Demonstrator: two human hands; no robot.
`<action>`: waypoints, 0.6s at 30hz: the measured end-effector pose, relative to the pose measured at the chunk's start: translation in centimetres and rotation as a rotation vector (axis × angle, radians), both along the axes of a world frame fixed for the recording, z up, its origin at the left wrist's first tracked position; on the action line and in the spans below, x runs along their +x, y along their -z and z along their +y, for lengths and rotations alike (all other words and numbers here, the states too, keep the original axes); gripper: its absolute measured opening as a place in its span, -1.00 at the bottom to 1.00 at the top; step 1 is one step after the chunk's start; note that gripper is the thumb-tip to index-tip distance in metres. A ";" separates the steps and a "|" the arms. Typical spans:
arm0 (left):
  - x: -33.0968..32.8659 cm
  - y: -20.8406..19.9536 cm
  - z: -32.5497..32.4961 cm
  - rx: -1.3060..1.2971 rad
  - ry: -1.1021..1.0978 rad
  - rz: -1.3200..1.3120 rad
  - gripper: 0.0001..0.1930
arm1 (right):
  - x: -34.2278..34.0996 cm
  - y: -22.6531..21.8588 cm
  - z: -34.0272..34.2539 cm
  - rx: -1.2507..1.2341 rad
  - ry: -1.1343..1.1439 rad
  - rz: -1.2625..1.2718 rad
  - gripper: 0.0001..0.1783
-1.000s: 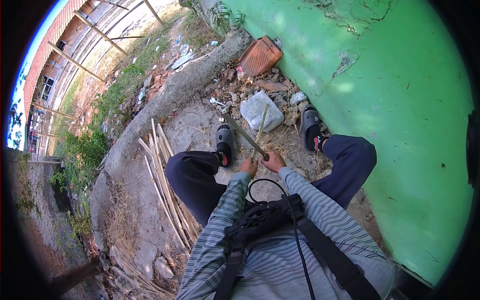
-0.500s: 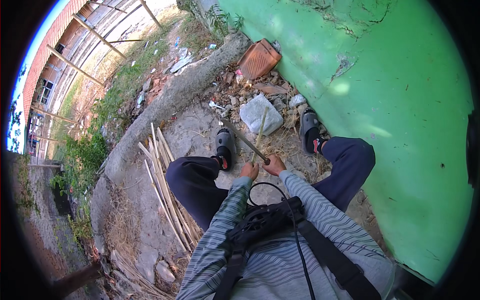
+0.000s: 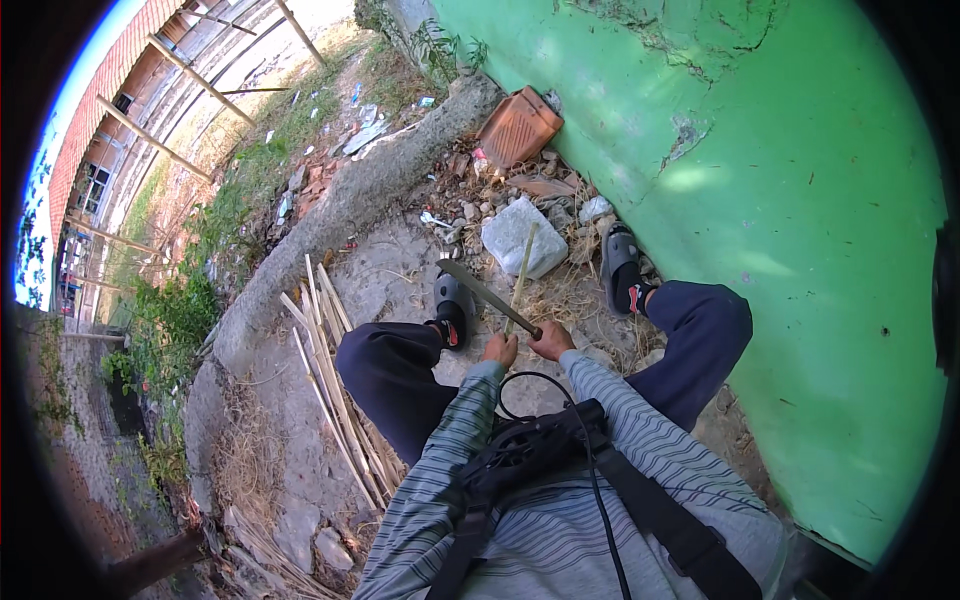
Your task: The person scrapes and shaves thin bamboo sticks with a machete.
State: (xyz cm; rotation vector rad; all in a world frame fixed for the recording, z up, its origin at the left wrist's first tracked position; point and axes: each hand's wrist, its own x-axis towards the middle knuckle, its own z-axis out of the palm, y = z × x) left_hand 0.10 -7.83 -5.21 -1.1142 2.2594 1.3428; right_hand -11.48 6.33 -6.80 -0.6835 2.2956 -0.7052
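My right hand (image 3: 550, 341) is closed round the handle of a machete (image 3: 482, 288), whose long dark blade slants up and to the left, over my left shoe. In my closed left hand (image 3: 500, 348) is the lower end of a thin bamboo strip (image 3: 522, 262). The strip points away from me, its far part in front of a pale stone block (image 3: 540, 252). Blade and strip cross just ahead of my hands; whether they touch I cannot tell. Left of my left knee, a bundle of split bamboo strips (image 3: 335, 370) lies on the ground.
A green wall (image 3: 800, 250) rises close on my right. A low concrete curb (image 3: 330, 215) curves along the left. Beyond the stone are rubble and an orange roof tile (image 3: 520, 126) against the wall. A black cable (image 3: 600, 490) hangs over my front.
The machete blade has swung a little, its tip now lower and nearer my left shoe. Both hands keep their grip, and the bamboo strip has barely moved.
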 end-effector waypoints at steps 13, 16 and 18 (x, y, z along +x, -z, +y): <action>0.9 -0.8 -1.5 0.569 -0.342 -0.026 -0.59 | 0.1 -2.1 -0.7 -0.070 -0.033 -0.045 -0.62; 2.4 0.7 -1.0 0.474 -0.267 0.047 -0.56 | -1.5 -2.4 -1.4 0.062 -0.054 -0.064 -0.64; 3.5 1.3 -0.8 -0.048 0.132 0.002 -0.50 | -2.7 -2.3 -1.6 0.109 0.052 -0.015 -0.63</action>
